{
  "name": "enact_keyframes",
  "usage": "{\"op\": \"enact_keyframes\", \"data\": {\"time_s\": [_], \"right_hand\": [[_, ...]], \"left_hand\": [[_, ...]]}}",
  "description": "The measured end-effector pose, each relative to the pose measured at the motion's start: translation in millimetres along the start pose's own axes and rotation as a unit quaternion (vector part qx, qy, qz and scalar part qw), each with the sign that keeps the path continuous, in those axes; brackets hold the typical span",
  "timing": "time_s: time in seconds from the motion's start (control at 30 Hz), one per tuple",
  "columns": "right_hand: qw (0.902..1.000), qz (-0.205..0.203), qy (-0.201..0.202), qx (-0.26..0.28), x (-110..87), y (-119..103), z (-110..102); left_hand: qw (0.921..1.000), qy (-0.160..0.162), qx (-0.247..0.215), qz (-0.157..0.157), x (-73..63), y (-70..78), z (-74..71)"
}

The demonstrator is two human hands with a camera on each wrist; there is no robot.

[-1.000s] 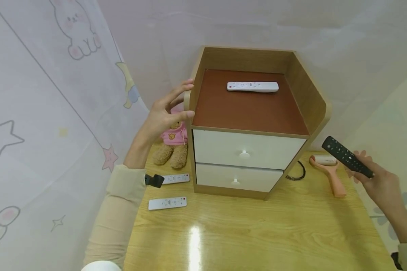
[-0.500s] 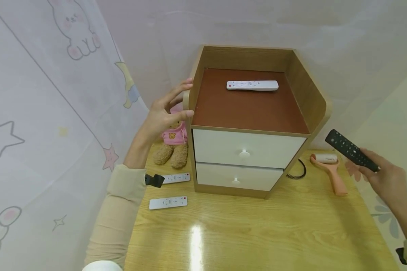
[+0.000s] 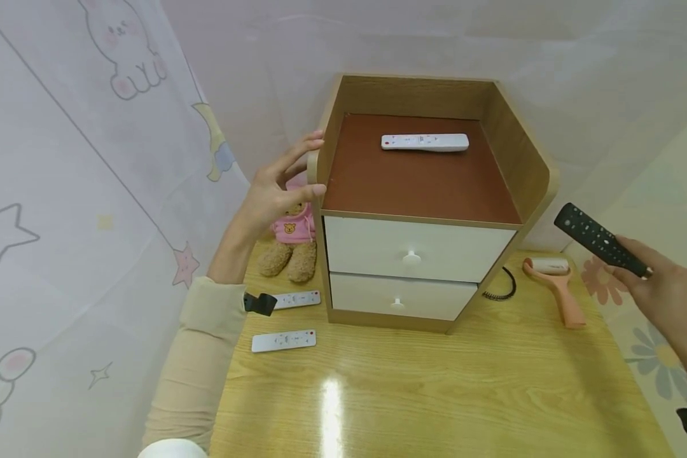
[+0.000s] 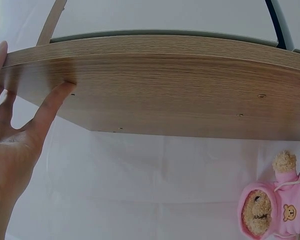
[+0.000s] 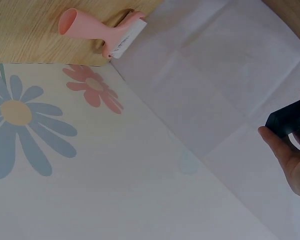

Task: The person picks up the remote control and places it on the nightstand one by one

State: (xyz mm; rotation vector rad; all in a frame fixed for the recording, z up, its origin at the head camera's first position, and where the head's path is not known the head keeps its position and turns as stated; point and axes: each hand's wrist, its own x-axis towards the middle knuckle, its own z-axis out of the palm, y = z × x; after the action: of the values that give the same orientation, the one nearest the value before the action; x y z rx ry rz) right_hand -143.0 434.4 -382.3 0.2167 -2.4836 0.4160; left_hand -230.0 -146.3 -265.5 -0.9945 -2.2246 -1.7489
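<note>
Along the left wall of the open-topped wood-grain cabinet [image 3: 515, 149]: left hand [image 3: 268, 196], thumb and fingers spread wide, touching the wall near its rounded upper corner; in the left wrist view one fingertip meets the outer face.
Right of the cabinet, in the air: right hand [image 3: 666, 285], thumb and fingers pinching the near end of a narrow black remote control [image 3: 598, 236] with small pale buttons.
Black remote's lie: tilted, far end pointing up and toward the cabinet, apart from its right wall.
Cabinet top: a thick white remote control [image 3: 425, 142] lying crosswise on the reddish-brown surface [image 3: 418, 187], toward the back.
Cabinet front: two cream drawer fronts [image 3: 366, 245], one above the other, each with a white knob [image 3: 411, 257].
Left of the cabinet: a tan plush bear [image 3: 301, 262] in a pink hooded top, partly hidden by the left hand.
Left of the cabinet's base: two slim white handsets [image 3: 284, 341], the farther one partly covered by a black wrist strap [image 3: 260, 305].
Right of the cabinet's base: a dark coiled cord [image 3: 499, 296] near it, then a peach-handled lint roller [image 3: 563, 292] with a white roll.
Beneath the cabinet: yellowish wood-grain tabletop [image 3: 401, 381].
Behind the cabinet: pale fabric [image 3: 412, 38].
</note>
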Motion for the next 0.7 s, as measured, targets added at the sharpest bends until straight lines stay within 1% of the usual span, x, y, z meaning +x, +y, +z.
{"op": "enact_keyframes", "data": {"time_s": [0.13,0.27,0.47,0.6,0.7], "right_hand": [[0.9998,0.018,-0.007,-0.008,3.8,-2.2,-4.4],[0.9987,0.046,-0.014,-0.019,6.3,-6.8,-9.0],[0.9990,0.042,0.010,-0.015,12.3,-11.7,-12.2],[0.9986,0.052,0.007,-0.008,16.4,-12.7,-13.3],[0.9985,0.053,0.013,0.004,19.5,-12.7,-13.9]], "left_hand": [[1.0000,0.000,-0.002,-0.005,0.0,-0.1,-0.3],[1.0000,0.000,0.000,-0.006,0.3,0.3,-0.3],[1.0000,0.002,0.005,-0.002,0.4,0.6,-0.5],[1.0000,0.002,0.006,0.006,0.5,0.0,-0.6],[1.0000,0.001,0.006,0.007,0.5,-0.6,-0.5]]}}
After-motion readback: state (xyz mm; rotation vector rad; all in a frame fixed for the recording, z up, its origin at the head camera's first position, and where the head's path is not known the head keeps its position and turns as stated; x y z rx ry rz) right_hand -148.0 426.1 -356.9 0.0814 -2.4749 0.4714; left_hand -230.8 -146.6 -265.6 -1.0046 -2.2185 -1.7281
